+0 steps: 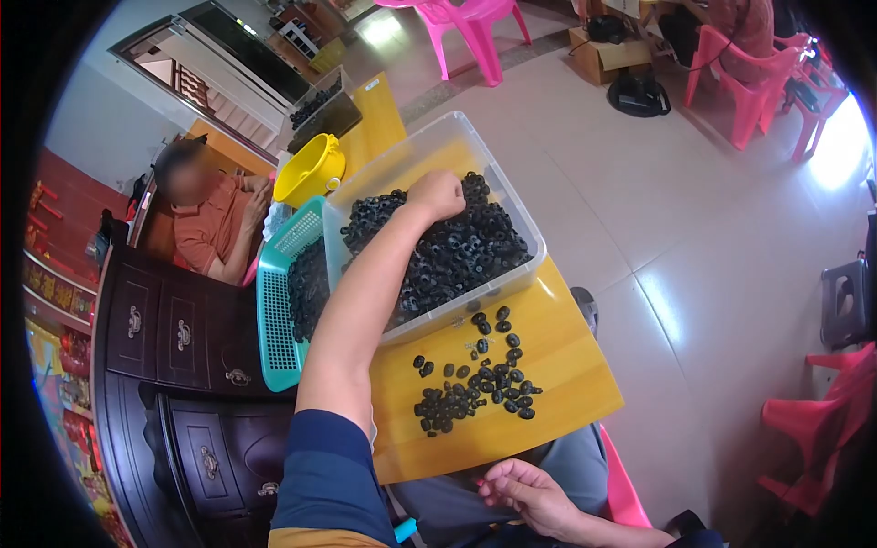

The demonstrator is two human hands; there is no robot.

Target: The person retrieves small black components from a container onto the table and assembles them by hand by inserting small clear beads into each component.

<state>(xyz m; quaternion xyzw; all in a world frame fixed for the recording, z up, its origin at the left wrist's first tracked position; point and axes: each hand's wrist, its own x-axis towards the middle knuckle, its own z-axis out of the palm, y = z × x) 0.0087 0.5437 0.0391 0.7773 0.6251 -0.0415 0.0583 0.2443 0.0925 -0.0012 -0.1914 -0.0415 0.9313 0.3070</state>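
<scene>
Small black parts, many; lying loose on the near end of the surface and massing in the bin beyond.

Right hand: we are listing this nearest, hovering over the lap, short of the surface's edge. Its fingers are curling, the thumb lying close to them; whether this grip is pinching anything, we are not managing to tell.

Surface, yellow, wood-toned: carrying a dense cluster of parts, a looser scatter to the right, and a few strays running up toward the bin. Among them we are noting tiny pale bits, too small to identify.

Clear bin: standing on the surface, holding by far the largest lot, heaping below the rim.

Left hand: reaching over the heap inside the bin, fingers folding inward. Its fingertips are hiding from us, so we are not able to tell what this grip is holding.

Teal basket: standing left of the bin, holding more dark pieces.

Yellow tub: standing beyond the basket; its contents are not showing.

Progress: we are judging the work as underway, a modest lot lying out on the surface. Which lots are finished and which are waiting, we are not able to tell.
</scene>
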